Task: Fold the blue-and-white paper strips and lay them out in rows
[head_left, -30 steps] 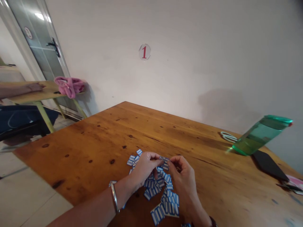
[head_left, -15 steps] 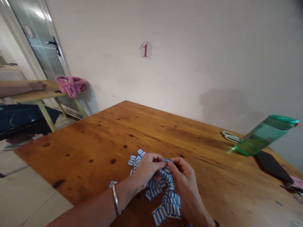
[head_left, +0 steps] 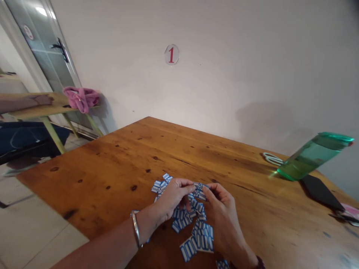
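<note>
Small flat blue-and-white striped piece (head_left: pixel 200 185) is being pinched at opposite ends by thumb and fingers of bare left hand (head_left: pixel 174 195) and bare right hand (head_left: pixel 222 203), presumably for steadiness, at far edge of loose blue-and-white heap of similar flat pieces (head_left: pixel 183 222).

I count three bare hands: the worker's left hand (head_left: pixel 174 197) and right hand (head_left: pixel 223 209), plus another person's hand (head_left: pixel 43 99). The small flat blue-and-white rectangular pieces (head_left: pixel 203 235) overlap too much to number. Two wooden tables (head_left: pixel 174 153), brown and pale yellow; two round signs (head_left: pixel 171 55); one silver bangle (head_left: pixel 136 229), one translucent green bottle (head_left: pixel 311 158), one coiled white cable (head_left: pixel 271 158), one soft pink cloth (head_left: pixel 81 98).
</note>
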`<state>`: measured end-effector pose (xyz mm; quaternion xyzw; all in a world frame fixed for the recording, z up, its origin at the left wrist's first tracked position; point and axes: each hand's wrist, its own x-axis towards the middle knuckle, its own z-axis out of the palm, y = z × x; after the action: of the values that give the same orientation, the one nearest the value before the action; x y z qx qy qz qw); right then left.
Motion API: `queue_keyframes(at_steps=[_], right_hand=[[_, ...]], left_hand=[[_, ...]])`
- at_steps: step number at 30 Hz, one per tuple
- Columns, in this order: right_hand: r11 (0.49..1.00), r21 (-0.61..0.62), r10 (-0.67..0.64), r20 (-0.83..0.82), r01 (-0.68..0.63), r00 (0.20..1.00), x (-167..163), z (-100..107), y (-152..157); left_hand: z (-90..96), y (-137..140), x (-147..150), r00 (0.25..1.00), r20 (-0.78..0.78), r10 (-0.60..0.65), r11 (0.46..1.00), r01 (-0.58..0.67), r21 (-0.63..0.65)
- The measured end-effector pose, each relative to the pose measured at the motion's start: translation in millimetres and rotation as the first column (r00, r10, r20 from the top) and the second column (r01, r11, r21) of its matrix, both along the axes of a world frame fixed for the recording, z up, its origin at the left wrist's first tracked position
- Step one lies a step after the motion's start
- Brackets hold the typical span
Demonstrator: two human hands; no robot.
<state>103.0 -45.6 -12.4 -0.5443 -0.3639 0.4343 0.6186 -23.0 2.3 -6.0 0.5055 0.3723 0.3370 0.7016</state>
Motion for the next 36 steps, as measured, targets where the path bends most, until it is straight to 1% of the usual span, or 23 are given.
queue_keyframes(at_steps=[3,7,12,17,22,27,36], right_hand=[[1.0,-0.006,0.012,-0.026,-0.012,1.0,-0.7,-1.1,-0.5],[0.999,-0.019,0.034,-0.052,-0.035,0.998,-0.8,-2.6,-0.9],[1.0,-0.01,0.029,-0.042,-0.03,0.999,-0.4,-3.5,-0.8],[1.0,-0.005,0.023,-0.038,-0.023,0.999,-1.1,-1.9,-2.1],[1.0,-0.003,0.016,-0.002,-0.016,1.0,-0.2,-3.1,-0.3],[1.0,0.008,0.004,0.032,-0.004,0.999,0.9,-5.4,1.4],[1.0,-0.005,0.023,-0.017,-0.023,1.0,0.0,-3.0,0.4]], left_hand=[[-0.1,0.5,0.5,1.0,0.014,0.017,1.0,-0.017,-0.009],[-0.5,0.7,1.0,1.0,-0.01,0.014,1.0,-0.013,0.012],[-0.8,-0.3,2.1,0.999,-0.046,0.023,0.999,-0.021,0.029],[-0.6,-1.3,3.2,1.0,-0.024,0.002,0.999,-0.001,0.038],[-1.7,-0.7,2.8,0.999,-0.033,0.026,0.999,-0.024,0.042],[-2.7,-0.5,3.1,0.998,-0.05,0.023,0.997,-0.02,0.068],[-1.7,-2.0,3.8,0.996,-0.062,0.061,0.993,-0.055,0.104]])
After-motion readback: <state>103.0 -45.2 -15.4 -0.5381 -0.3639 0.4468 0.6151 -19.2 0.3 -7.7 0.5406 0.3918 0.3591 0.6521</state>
